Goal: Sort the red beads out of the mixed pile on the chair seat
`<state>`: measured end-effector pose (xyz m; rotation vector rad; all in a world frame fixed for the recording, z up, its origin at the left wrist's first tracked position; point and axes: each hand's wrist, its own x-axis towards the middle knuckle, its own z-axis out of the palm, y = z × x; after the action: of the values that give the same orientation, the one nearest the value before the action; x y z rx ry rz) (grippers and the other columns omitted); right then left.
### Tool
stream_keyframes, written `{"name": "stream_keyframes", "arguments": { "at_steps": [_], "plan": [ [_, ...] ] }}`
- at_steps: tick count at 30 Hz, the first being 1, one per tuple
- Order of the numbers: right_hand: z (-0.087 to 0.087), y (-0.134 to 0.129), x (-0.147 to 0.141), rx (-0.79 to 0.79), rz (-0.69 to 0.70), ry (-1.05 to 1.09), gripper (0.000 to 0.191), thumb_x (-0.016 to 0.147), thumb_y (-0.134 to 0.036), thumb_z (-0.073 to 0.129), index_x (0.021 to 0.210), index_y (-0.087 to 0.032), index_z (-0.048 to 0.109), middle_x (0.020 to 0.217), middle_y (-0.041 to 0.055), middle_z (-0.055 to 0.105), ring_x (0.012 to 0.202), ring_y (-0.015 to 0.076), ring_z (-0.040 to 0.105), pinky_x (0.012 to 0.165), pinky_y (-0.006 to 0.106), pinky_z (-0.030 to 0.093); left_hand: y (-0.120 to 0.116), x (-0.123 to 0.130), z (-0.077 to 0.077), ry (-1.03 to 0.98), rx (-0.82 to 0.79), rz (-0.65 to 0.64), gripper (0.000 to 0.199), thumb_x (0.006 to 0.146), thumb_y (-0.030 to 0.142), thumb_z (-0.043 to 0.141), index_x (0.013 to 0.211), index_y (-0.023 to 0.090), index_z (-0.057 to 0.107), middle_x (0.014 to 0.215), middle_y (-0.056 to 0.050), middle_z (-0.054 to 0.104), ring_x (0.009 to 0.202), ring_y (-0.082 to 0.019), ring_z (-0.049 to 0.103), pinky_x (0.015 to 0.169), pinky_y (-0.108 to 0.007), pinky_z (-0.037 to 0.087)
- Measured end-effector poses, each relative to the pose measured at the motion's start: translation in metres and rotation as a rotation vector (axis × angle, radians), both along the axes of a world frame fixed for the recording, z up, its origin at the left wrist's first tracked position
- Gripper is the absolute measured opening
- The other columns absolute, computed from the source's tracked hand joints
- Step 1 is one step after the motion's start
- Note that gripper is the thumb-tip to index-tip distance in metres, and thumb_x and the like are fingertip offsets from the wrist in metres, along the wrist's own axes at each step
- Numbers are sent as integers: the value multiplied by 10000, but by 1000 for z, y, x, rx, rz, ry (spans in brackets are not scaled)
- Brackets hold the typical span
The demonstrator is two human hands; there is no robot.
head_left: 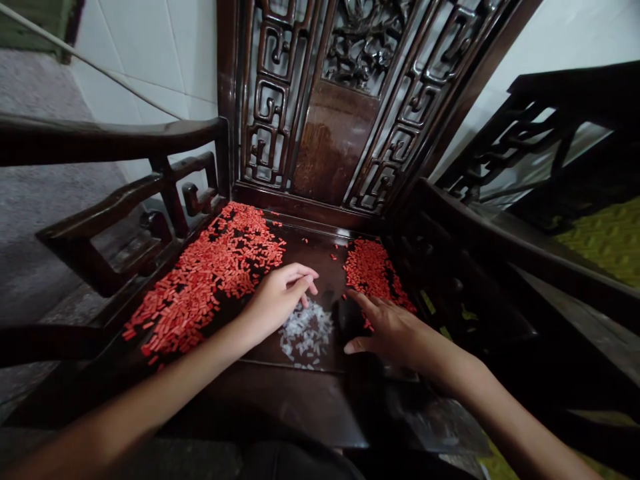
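A large spread of small red tube-like pieces (200,287) covers the left side of a dark wooden chair seat (313,257). A smaller heap of red pieces (367,267) lies on the right side. Between them sits a pile of small whitish, translucent pieces (307,330). My left hand (283,293) is just over the upper edge of this pile, its fingers curled and its thumb against them; anything pinched there is hidden. My right hand (393,327) is by the front of the right heap, thumb and forefinger apart, holding nothing visible.
The chair's carved backrest (333,143) rises behind the seat. A left armrest (120,140) and a right armrest (525,247) flank it. Further right stands other dark carved furniture (565,147) beside a yellow-green textured surface (605,243). A few stray red pieces lie mid-seat.
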<state>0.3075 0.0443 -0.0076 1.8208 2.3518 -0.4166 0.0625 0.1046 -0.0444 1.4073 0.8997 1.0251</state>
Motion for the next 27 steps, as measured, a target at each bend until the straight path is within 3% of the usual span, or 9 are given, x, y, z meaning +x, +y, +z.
{"name": "stream_keyframes", "arguments": {
  "at_steps": [3, 5, 7, 10, 13, 17, 23, 27],
  "plan": [
    [0, 1, 0, 64, 10, 85, 849, 838, -559, 773, 1504, -132, 464, 1371, 233, 624, 1241, 362, 622, 1042, 454, 468, 0, 0, 0, 12, 6, -14, 228, 938, 337, 581, 1025, 148, 673, 849, -37, 701, 585, -113, 614, 569, -253, 425],
    [4, 4, -6, 123, -21, 192, 572, 919, -525, 691, 1354, -168, 586, 1152, 148, 729, 1029, 289, 699, 895, 370, 508, 0, -1, -1, 12, 11, -24, 229, 936, 335, 584, 1042, 148, 666, 861, -39, 710, 591, -115, 620, 586, -257, 440],
    [11, 8, -18, 156, -83, 334, 327, 1000, -488, 571, 1142, -208, 661, 884, 43, 727, 788, 203, 673, 735, 295, 477, 0, -1, -1, 12, 10, -40, 245, 933, 331, 591, 1083, 148, 654, 904, -50, 730, 606, -121, 639, 615, -266, 460],
    [19, 13, -36, 168, -143, 551, 281, 1032, -441, 488, 963, -217, 642, 722, -20, 628, 648, 147, 556, 630, 256, 402, 0, -2, 0, 12, -1, -71, 274, 923, 323, 613, 1134, 150, 636, 998, -72, 758, 651, -135, 684, 697, -286, 497],
    [17, 15, -44, 125, -128, 640, 220, 1009, -405, 519, 951, -210, 603, 766, -17, 622, 678, 144, 535, 632, 255, 389, 0, -2, 0, -1, -8, -73, 234, 923, 321, 626, 1087, 155, 646, 1050, -82, 765, 692, -145, 719, 779, -300, 519],
    [0, 12, -41, 43, -68, 513, 190, 974, -401, 600, 934, -223, 548, 797, -11, 616, 704, 159, 552, 651, 273, 402, 1, -1, -1, -23, -7, -37, 197, 941, 313, 607, 1044, 151, 653, 1002, -73, 766, 667, -138, 713, 761, -296, 527],
    [-23, 6, -33, 243, 7, 184, 458, 831, -513, 787, 1067, -200, 550, 1111, 123, 602, 1027, 312, 571, 904, 443, 468, 2, -3, 0, -33, 21, 11, 204, 961, 336, 601, 1035, 151, 646, 978, -71, 758, 625, -131, 688, 683, -283, 521],
    [-24, 11, -31, 269, -35, 288, 434, 866, -525, 751, 1066, -198, 548, 1107, 118, 606, 1025, 297, 574, 891, 416, 477, 0, -4, 3, -32, 4, 23, 221, 969, 348, 598, 1055, 147, 622, 1000, -83, 761, 619, -134, 690, 667, -286, 517]
  ]
}}
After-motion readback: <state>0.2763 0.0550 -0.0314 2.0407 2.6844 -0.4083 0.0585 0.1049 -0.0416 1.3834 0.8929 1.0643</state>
